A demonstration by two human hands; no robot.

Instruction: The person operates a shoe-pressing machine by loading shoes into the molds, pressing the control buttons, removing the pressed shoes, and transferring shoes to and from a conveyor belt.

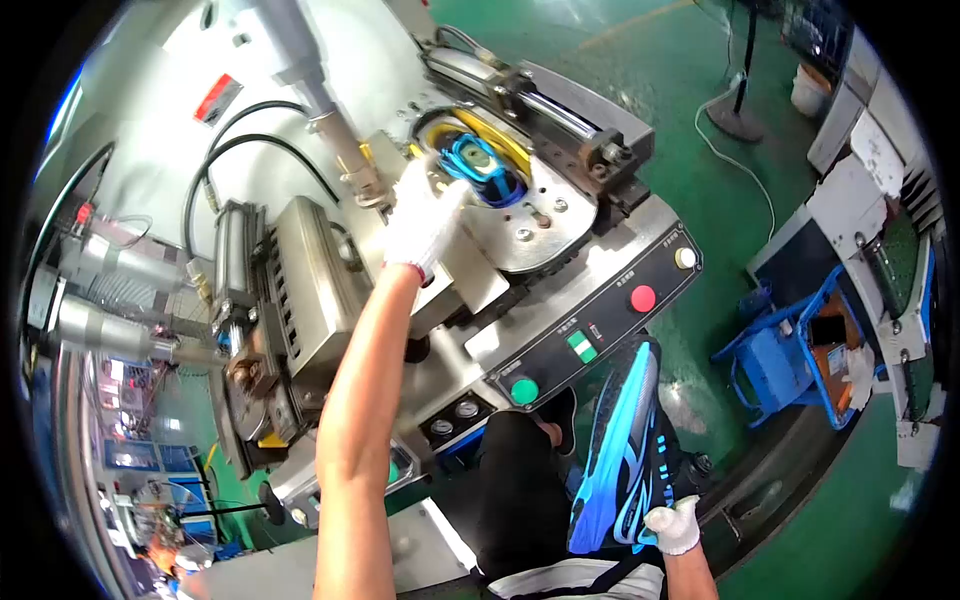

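Note:
A blue sneaker with a dark sole hangs at the lower right, and my gloved right hand is closed on its lower end. My left hand, in a white glove, is over the machine with fingers apart, slightly blurred. Beside its fingertips, a shoe with bright blue laces sits in the yellow-lined cavity of the metal fixture. Whether the left fingertips touch that shoe I cannot tell.
The control panel carries a green button, a red button and a pale one. Cylinders and black hoses surround the fixture. A blue-framed stool and a rack stand at the right.

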